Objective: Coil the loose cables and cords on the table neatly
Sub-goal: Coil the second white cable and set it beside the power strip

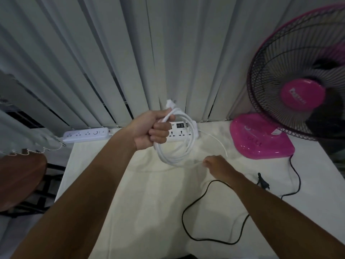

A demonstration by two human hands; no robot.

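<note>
My left hand (149, 128) is raised above the table and shut on a white cable (183, 146) wound in several loops, with its white plug (170, 103) sticking up past my fingers. The loops hang down in front of a white power strip (180, 132). My right hand (216, 164) is lower, near the table, pinching the loose tail of the same white cable, which curves off toward the right. A black cord (194, 204) lies loose on the cream cloth (145, 202) under my right forearm, its black plug (262, 182) resting to the right.
A pink fan (261, 139) with a black grille stands at the right of the table. A second white power strip (85, 135) lies at the back left edge. Vertical blinds (130, 62) hang behind. A brown round stool (18, 176) is off the table's left side.
</note>
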